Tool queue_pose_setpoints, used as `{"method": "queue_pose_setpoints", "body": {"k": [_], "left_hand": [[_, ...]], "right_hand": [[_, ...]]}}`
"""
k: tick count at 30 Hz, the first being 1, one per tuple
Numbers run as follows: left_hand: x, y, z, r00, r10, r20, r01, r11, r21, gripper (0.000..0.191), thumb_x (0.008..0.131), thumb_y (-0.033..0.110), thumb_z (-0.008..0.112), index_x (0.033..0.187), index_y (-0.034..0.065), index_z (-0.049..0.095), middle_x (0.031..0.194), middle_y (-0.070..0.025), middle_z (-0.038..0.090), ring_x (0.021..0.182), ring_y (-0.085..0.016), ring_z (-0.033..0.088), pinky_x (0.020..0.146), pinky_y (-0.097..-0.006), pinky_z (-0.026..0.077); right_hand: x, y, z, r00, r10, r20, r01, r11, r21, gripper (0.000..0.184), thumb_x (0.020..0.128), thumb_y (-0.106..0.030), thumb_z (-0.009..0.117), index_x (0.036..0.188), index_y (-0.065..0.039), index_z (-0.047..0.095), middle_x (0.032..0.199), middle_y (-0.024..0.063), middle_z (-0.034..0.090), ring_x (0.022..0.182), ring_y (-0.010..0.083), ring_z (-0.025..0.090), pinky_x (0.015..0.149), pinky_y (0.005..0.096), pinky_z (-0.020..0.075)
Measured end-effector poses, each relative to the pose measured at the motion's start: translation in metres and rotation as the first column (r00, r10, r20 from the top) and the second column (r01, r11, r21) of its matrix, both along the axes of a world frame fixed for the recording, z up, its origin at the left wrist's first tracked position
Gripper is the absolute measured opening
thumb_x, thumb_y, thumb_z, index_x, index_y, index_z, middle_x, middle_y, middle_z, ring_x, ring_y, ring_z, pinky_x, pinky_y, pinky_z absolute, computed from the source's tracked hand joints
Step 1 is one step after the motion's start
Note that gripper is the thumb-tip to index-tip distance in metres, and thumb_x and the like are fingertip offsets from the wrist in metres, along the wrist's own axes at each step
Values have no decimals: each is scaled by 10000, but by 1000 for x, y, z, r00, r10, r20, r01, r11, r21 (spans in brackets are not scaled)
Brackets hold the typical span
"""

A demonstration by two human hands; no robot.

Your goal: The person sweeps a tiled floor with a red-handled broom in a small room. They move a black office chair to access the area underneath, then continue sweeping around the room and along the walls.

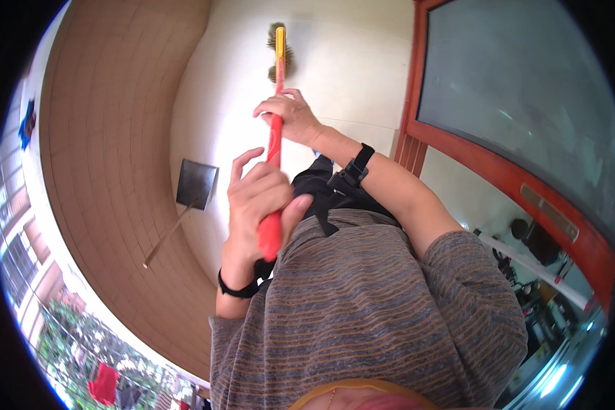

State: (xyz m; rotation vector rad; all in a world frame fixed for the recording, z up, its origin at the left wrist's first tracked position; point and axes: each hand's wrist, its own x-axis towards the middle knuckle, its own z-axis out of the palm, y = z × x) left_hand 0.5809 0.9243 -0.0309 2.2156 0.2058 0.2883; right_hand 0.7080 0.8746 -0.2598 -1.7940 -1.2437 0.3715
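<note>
I hold a broom whose red handle (pixel 274 146) points away from me over the pale floor. My left hand (pixel 260 192) wraps around the handle near its thick top end, its index finger raised off it. Further down, my right hand (pixel 292 115) curls around the same handle, coming in from the right. Beyond that hand, the handle meets a yellow part (pixel 280 43). Brownish bristles (pixel 275 74) show on both sides beneath it, against the floor. Each of my wrists has a black strap.
A dark dustpan (pixel 197 183) with a long stick handle (pixel 166 238) stands at the left by the curved-looking tiled wall (pixel 113 154). To the right is a red-framed door (pixel 492 154) with a grey panel. Clutter and a white tube (pixel 538 271) lie behind it.
</note>
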Motion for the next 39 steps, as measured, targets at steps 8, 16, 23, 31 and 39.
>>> {"method": "queue_pose_setpoints", "body": {"k": [8,16,23,31,39], "left_hand": [[77,12,0,986,-145,88,169,835,-524,294,941,130,596,694,-24,556,669,-67,539,727,-207,509,707,-350,429],[250,-72,-86,794,-522,-311,131,646,-752,531,1023,361,598,597,63,491,599,28,452,590,-80,397,585,-272,358],[389,-80,-96,767,-572,-291,274,702,-658,479,1004,419,617,734,26,670,679,-9,604,667,-89,530,630,-261,421],[489,-11,-92,955,-195,-224,54,855,-516,426,1032,315,593,778,-11,698,700,-16,604,674,-93,524,640,-256,397],[492,-7,-67,986,93,-141,-139,921,-363,446,1054,255,564,676,18,561,681,-18,543,694,-95,511,658,-259,374]], "right_hand": [[38,-104,37,924,-341,-173,312,934,-177,180,877,-40,637,1029,-118,694,856,125,692,828,320,665,757,410,519],[69,-222,-40,654,-697,-294,585,713,-388,174,918,-100,669,1086,-58,693,919,209,711,899,357,716,736,379,540],[208,-199,-63,482,-803,-351,755,584,-299,158,928,-66,623,1064,-43,701,920,184,726,899,352,721,756,392,543],[390,-104,-83,701,-638,-319,626,764,-154,291,828,49,607,1038,-126,706,889,149,736,864,311,726,744,383,557],[434,-27,-73,842,-369,-394,382,923,-50,278,829,39,610,1035,-128,693,908,151,720,911,344,699,791,414,552]]}}
